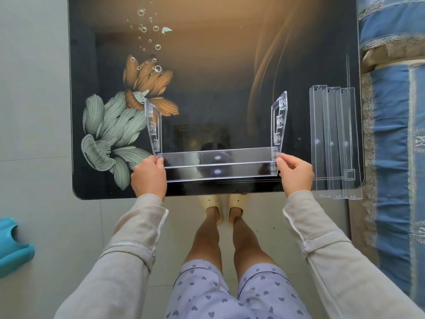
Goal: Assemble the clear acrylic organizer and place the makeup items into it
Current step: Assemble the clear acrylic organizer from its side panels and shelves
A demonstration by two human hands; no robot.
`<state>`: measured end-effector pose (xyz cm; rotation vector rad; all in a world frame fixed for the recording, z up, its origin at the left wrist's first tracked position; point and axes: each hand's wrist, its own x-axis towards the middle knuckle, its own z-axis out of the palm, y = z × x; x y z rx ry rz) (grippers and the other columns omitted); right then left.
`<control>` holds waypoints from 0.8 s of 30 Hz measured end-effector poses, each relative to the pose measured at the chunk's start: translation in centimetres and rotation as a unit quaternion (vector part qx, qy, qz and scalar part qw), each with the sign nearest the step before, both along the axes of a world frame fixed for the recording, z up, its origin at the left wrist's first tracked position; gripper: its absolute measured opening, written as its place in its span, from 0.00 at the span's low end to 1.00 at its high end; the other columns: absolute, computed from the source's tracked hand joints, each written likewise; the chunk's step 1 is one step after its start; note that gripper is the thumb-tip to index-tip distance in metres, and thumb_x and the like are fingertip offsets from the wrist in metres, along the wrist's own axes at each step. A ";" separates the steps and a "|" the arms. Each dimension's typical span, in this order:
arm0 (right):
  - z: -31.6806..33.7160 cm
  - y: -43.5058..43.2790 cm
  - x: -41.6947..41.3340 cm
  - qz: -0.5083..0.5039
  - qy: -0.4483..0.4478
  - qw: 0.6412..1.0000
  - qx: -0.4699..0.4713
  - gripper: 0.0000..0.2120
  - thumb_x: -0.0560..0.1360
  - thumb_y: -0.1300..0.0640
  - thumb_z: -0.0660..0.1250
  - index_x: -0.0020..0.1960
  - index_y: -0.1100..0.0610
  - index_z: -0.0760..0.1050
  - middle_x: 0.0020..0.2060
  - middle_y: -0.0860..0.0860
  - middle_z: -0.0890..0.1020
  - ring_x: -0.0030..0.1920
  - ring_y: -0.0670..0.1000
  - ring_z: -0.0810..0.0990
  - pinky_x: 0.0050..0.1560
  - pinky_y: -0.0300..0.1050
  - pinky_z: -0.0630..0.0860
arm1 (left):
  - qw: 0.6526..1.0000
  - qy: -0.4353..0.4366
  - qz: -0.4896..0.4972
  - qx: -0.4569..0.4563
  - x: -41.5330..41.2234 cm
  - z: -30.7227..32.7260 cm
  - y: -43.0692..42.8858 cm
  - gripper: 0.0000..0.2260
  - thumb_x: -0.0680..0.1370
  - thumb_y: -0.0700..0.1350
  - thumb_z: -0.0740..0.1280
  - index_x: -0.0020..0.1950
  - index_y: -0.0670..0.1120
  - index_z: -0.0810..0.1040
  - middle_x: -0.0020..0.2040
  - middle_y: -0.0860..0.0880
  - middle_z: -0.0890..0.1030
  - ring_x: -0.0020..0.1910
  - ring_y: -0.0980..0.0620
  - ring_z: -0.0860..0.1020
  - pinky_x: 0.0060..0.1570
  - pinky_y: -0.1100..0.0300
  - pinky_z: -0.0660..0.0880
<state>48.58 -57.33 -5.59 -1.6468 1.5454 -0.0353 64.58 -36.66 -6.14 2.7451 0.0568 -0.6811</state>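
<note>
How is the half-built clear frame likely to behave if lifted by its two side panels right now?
The frame is probably light, being thin clear plastic. It may wobble or pop apart: only one shelf joins the two side panels. Its glossy faces look slippery, so a pinch could slide.

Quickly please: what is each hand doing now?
Left hand: holds the clear organizer at its left end.
Right hand: holds its right end.
</note>
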 end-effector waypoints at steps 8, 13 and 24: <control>-0.4 -0.4 0.8 0.045 0.072 0.994 -0.065 0.11 0.75 0.59 0.65 0.52 0.63 0.81 0.48 0.60 0.85 0.45 0.54 0.78 0.48 0.37 0.66 | 1.000 0.013 -0.006 -0.004 0.1 -0.1 0.0 0.13 0.79 0.45 0.60 0.55 0.39 0.80 0.49 0.34 0.82 0.52 0.35 0.78 0.53 0.48 0.73; -0.4 -1.3 1.2 0.055 0.097 0.991 -0.070 0.09 0.75 0.58 0.65 0.50 0.62 0.81 0.47 0.59 0.84 0.50 0.60 0.80 0.49 0.44 0.73 | 1.000 0.018 -0.017 -0.002 0.2 -0.1 -0.8 0.13 0.79 0.45 0.61 0.55 0.39 0.80 0.50 0.34 0.82 0.53 0.36 0.77 0.53 0.50 0.72; 0.0 -5.2 -1.9 0.068 0.055 0.989 -0.121 0.14 0.78 0.55 0.59 0.49 0.64 0.80 0.46 0.62 0.83 0.49 0.60 0.79 0.55 0.48 0.72 | 0.999 0.022 -0.020 -0.011 -0.8 -0.3 -2.2 0.13 0.79 0.44 0.60 0.56 0.40 0.80 0.53 0.36 0.82 0.54 0.36 0.77 0.55 0.50 0.73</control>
